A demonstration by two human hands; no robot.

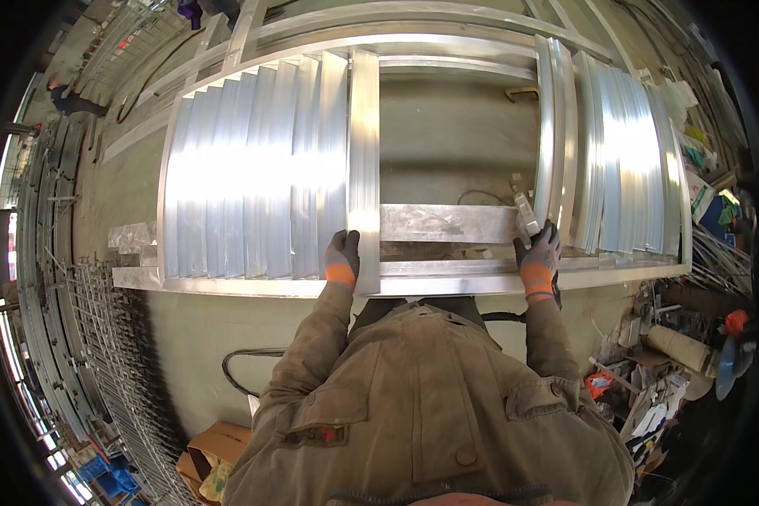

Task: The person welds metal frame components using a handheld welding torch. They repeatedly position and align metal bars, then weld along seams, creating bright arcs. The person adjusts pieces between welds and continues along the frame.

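A bright metal frame (472, 285) lies flat before me, with several slanted metal slats (261, 169) set side by side in its left part. My left hand (341, 257), in a grey and orange glove, is closed at the near end of a loose-looking upright slat (364, 169), against its left edge. In a matching glove, my right hand (539, 260) is at the near rail, closed around the lower end of a grey-white hand tool (524, 211); its exact kind is unclear. Beyond that hand, more slats (624, 160) stand packed together at the right.
A flat metal bar (447, 223) crosses beneath the frame's opening. Racks of long metal profiles (55, 253) line the left side. A cardboard box (215, 455) sits on the floor at lower left. Clutter with a cardboard tube (679, 347) lies at right. Another person (74, 101) is at far left.
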